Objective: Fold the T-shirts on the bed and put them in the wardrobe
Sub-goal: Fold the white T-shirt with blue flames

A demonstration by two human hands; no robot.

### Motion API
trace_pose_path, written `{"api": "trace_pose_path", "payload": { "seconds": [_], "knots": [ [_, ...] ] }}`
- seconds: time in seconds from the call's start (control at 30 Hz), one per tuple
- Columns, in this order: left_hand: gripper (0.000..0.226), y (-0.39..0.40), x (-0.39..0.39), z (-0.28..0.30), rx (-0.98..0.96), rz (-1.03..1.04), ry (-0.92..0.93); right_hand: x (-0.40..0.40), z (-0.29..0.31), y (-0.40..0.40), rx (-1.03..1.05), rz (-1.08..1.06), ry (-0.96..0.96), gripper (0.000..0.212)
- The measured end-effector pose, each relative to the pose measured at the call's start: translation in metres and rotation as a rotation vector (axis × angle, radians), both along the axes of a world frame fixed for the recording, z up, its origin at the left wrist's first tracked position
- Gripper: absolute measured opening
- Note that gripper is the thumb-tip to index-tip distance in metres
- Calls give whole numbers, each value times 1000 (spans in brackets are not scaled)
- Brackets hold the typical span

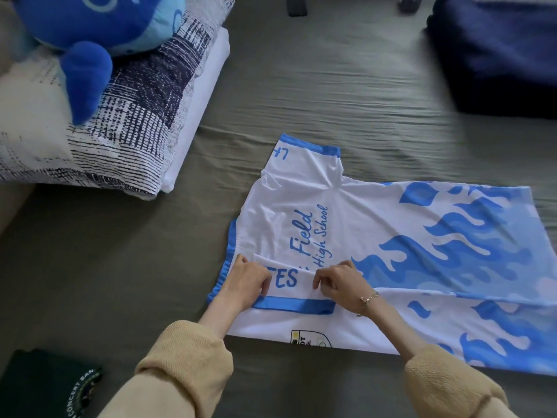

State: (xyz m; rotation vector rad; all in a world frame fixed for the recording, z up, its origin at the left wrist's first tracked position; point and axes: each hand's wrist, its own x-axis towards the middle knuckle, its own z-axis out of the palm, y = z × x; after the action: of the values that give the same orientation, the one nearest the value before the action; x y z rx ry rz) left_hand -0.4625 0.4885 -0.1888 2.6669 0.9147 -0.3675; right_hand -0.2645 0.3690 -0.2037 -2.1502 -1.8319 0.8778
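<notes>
A white T-shirt (pixel 376 236) with blue flame print and blue trim lies spread on the olive bed sheet (pixel 301 101), its neck pointing left. The near sleeve is folded over onto the body. My left hand (pixel 248 282) pinches the folded sleeve's edge near the collar. My right hand (pixel 340 282), with a bracelet on the wrist, pinches the same fold a little to the right. A folded dark green T-shirt (pixel 45 384) with a round print lies at the lower left.
A black-and-white patterned pillow (pixel 120 116) on a white one sits at the left, with a blue plush toy (pixel 90 40) on top. A dark navy blanket (pixel 497 49) lies at the top right. Two small dark objects (pixel 297 7) rest at the far edge.
</notes>
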Motion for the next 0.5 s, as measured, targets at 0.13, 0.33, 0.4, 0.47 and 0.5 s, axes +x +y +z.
{"api": "trace_pose_path", "payload": {
  "seconds": [0.13, 0.33, 0.4, 0.47, 0.5],
  "knots": [
    [24, 3, 35, 1, -7, -6, -62, 36, -3, 6, 16, -182, -45, 22],
    [28, 6, 115, -9, 37, -18, -153, 123, -10, 15, -9, -349, -188, 29],
    [31, 10, 146, -13, 71, -26, -149, 158, -11, 15, -23, -387, -246, 32],
    [34, 16, 169, -15, 118, -49, -123, 187, -10, 16, -41, -438, -295, 35],
    [38, 19, 183, -17, 135, -68, -114, 204, -10, 14, -44, -462, -320, 37]
  ]
}}
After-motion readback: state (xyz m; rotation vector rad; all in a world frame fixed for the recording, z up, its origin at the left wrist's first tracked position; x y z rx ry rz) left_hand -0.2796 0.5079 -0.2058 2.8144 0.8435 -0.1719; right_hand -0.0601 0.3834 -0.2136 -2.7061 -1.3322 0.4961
